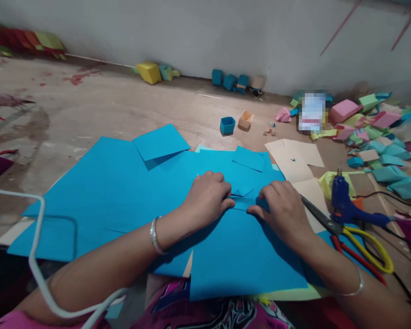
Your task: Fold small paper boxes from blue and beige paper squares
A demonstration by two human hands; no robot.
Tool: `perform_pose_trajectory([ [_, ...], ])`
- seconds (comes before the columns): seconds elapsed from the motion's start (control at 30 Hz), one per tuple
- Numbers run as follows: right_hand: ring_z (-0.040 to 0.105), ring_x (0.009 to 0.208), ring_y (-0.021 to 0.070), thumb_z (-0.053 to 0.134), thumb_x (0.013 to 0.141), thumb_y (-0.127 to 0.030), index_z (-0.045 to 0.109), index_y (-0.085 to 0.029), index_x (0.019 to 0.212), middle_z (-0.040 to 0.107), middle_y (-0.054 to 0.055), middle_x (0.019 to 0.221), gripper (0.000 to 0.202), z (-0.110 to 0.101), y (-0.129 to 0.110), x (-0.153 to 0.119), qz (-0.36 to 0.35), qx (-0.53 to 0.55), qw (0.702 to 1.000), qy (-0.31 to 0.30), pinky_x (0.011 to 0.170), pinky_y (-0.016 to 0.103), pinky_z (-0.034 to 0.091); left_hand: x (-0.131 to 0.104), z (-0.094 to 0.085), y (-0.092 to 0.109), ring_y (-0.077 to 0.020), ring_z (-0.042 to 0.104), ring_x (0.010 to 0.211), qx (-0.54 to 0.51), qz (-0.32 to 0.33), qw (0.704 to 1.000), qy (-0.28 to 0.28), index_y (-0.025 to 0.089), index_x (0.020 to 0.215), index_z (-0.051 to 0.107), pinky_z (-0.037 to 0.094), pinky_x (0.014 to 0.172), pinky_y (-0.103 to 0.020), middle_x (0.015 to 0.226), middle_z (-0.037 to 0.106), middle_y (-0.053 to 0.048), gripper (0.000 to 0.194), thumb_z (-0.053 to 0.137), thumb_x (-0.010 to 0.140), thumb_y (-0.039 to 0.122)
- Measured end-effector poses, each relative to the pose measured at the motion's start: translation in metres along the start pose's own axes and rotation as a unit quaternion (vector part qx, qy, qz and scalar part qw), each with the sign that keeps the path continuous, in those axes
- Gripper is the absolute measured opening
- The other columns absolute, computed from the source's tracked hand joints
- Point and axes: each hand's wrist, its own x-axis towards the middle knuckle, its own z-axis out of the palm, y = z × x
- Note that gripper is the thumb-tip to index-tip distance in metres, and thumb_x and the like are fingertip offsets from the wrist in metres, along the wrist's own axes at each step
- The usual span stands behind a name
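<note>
Near the middle of the frame, a narrow blue paper strip (244,204) lies between the two hands, over a large blue sheet (246,256). The left hand (210,196), just left of the strip, has its fingers curled and its thumb against the strip's left end, holding it in a narrow pinch. The right hand (284,208), just right of it, bends its fingers and thumb around the other end in the same close way; whether it grips or only presses there I cannot tell. A small folded blue piece (241,192) sits just above the strip, near the left hand's fingers. Higher up lie a small blue rectangle (249,159) and, to its left, a folded blue card (160,142). Beyond these, at upper centre, a blue box (228,125) and a peach box (245,120) stand side by side on the desk (178,107). Peach paper (289,160) lies up and right of the right hand. At the right of the frame, scissors (324,218) with a yellow handle point toward the right hand, near a blue glue gun (345,201). Coloured paper pieces (393,160) are heaped along the right edge.
</note>
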Motion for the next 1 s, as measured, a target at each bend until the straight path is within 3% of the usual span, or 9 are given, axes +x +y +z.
perform_pose_trajectory([
  [0.13, 0.047, 0.081, 0.0251, 0.076, 0.072, -0.051, 0.055, -0.019, 0.08, 0.056, 0.007, 0.08, 0.04, -0.001, 0.009, 0.0, 0.014, -0.005, 0.999, -0.047, 0.066, 0.034, 0.03, 0.0, 0.0, 0.0, -0.0239, 0.051, 0.085, 0.004, -0.003, 1.0, -0.002, 0.02, 0.081, 0.069, 0.031, 0.065, -0.033, 0.089, 0.061, -0.007, 0.022, 0.066, 0.084, 0.042],
  [0.37, 0.05, 0.079, 0.0246, 0.075, 0.077, -0.042, 0.054, -0.02, 0.08, 0.057, 0.005, 0.081, 0.03, -0.013, 0.029, -0.002, 0.01, 0.016, 0.986, -0.168, 0.065, 0.033, 0.032, -0.001, -0.001, 0.0, -0.0241, 0.052, 0.085, -0.002, -0.001, 1.0, -0.009, 0.021, 0.081, 0.068, 0.031, 0.066, -0.033, 0.09, 0.062, -0.006, 0.021, 0.066, 0.085, 0.042],
  [0.63, 0.051, 0.079, 0.0225, 0.071, 0.08, -0.028, 0.057, -0.021, 0.078, 0.059, 0.003, 0.08, 0.016, -0.022, 0.046, -0.004, -0.013, 0.096, 0.969, -0.229, 0.066, 0.032, 0.033, -0.001, -0.001, 0.003, -0.0235, 0.052, 0.087, -0.023, -0.019, 1.0, -0.011, 0.021, 0.091, 0.064, 0.031, 0.066, -0.032, 0.093, 0.063, -0.005, 0.028, 0.073, 0.078, 0.045],
  [0.73, 0.05, 0.077, 0.0197, 0.068, 0.083, -0.027, 0.056, -0.02, 0.076, 0.058, 0.002, 0.078, 0.016, -0.025, 0.039, -0.001, -0.015, 0.163, 0.966, -0.199, 0.067, 0.031, 0.033, -0.002, 0.0, 0.004, -0.0237, 0.051, 0.088, -0.015, -0.011, 1.0, -0.009, 0.022, 0.09, 0.064, 0.03, 0.065, -0.032, 0.095, 0.063, -0.005, 0.027, 0.073, 0.08, 0.044],
  [0.9, 0.048, 0.074, 0.0182, 0.063, 0.088, -0.039, 0.055, -0.019, 0.071, 0.057, 0.003, 0.073, 0.028, -0.013, 0.009, 0.006, 0.006, 0.184, 0.98, -0.073, 0.066, 0.03, 0.033, -0.002, -0.001, 0.004, -0.0248, 0.051, 0.09, -0.023, -0.011, 1.0, -0.01, 0.022, 0.091, 0.064, 0.029, 0.066, -0.032, 0.094, 0.063, -0.004, 0.026, 0.072, 0.081, 0.044],
  [1.0, 0.049, 0.072, 0.0185, 0.071, 0.082, -0.04, 0.057, -0.019, 0.068, 0.058, 0.003, 0.071, 0.029, -0.005, 0.0, 0.009, -0.002, 0.132, 0.987, -0.096, 0.065, 0.031, 0.031, -0.002, -0.002, 0.004, -0.0242, 0.051, 0.09, -0.025, -0.012, 1.0, -0.012, 0.021, 0.09, 0.064, 0.029, 0.066, -0.033, 0.095, 0.063, -0.004, 0.025, 0.072, 0.081, 0.043],
])
